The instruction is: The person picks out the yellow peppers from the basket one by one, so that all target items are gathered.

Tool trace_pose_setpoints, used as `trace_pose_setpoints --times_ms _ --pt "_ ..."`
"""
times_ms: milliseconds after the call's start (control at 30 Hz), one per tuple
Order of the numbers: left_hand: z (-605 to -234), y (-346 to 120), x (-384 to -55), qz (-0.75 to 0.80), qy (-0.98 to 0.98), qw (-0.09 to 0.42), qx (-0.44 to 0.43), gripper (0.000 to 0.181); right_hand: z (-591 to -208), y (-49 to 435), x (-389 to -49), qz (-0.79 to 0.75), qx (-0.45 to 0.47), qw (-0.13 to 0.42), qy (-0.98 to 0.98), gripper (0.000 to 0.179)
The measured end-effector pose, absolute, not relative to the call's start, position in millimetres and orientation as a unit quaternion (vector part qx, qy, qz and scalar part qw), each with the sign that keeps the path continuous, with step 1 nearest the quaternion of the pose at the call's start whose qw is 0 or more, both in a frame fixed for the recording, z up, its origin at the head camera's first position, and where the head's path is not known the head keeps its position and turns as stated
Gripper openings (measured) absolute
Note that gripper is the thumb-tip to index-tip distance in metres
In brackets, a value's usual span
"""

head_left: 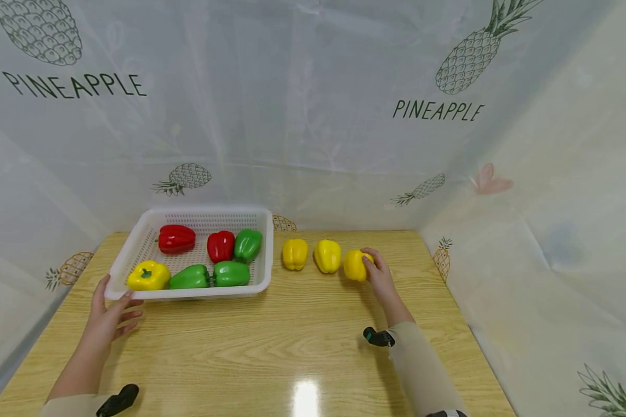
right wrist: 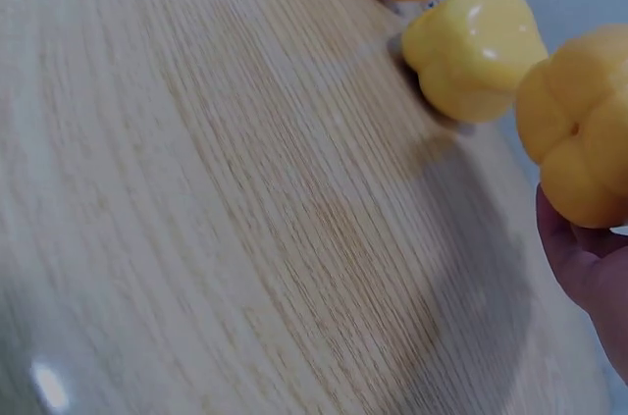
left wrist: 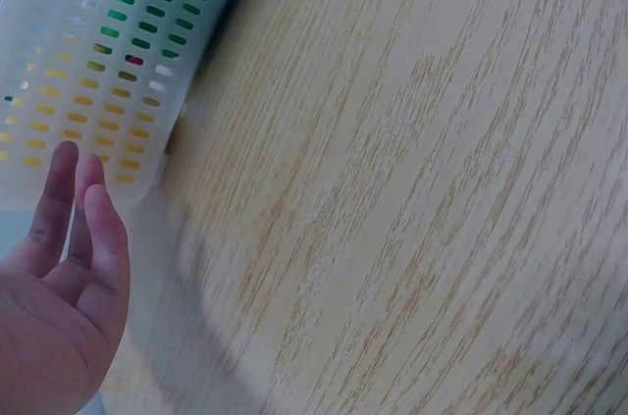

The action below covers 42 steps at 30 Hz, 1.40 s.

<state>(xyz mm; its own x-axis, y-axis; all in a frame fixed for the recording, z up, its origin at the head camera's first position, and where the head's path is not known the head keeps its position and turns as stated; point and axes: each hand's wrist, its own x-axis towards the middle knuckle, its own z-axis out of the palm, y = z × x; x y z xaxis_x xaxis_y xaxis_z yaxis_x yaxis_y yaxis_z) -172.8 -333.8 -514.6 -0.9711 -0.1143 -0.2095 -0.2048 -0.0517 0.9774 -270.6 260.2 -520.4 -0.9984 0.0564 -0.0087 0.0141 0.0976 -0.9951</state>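
My right hand (head_left: 382,279) grips a yellow bell pepper (head_left: 356,266) at the right end of a row. In the right wrist view this pepper (right wrist: 584,130) appears raised off the table, its lobed end showing. Two more yellow bell peppers, a near one (head_left: 327,256) and a farther one (head_left: 294,254), stand to its left. My left hand (head_left: 106,317) is at the front left corner of a white plastic basket (head_left: 188,294), fingers spread and fairly straight. Inside the basket are a yellow bell pepper (head_left: 149,275), two red ones (head_left: 177,239) and three green ones (head_left: 232,274).
The wooden table (head_left: 250,353) extends in front of the basket and the row of peppers. A pale curtain (head_left: 292,116) printed with pineapples hangs right behind the table and along its sides.
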Motion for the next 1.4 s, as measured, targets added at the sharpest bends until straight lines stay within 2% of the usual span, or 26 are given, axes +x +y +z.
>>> trace_pose_setpoints --times_ms 100,333,500,667,1067,1400 --pt "-515.1 -334.4 -172.6 0.714 0.689 0.032 -0.118 0.081 -521.1 259.9 -273.9 0.674 -0.034 0.018 -0.738 0.037" --pt "-513.6 -334.1 -172.3 0.719 0.685 0.032 -0.117 0.080 -520.8 260.9 -284.3 0.638 -0.053 0.008 -0.768 0.074" --pt "-513.4 -334.8 -173.0 0.713 0.691 0.030 -0.111 0.081 -522.6 262.4 -294.1 0.619 -0.040 0.010 -0.785 0.087" --pt "-513.7 -335.9 -174.5 0.711 0.694 0.032 -0.112 0.081 -532.7 266.2 -306.4 0.587 -0.019 0.024 -0.809 0.090" --pt "-516.0 -336.3 -175.8 0.723 0.678 0.039 -0.125 0.082 -546.4 271.0 -321.7 0.555 -0.017 0.028 -0.831 0.081" --pt "-516.0 -335.7 -175.8 0.726 0.675 0.037 -0.128 0.082 -551.7 270.0 -329.1 0.528 -0.007 0.022 -0.849 0.080"
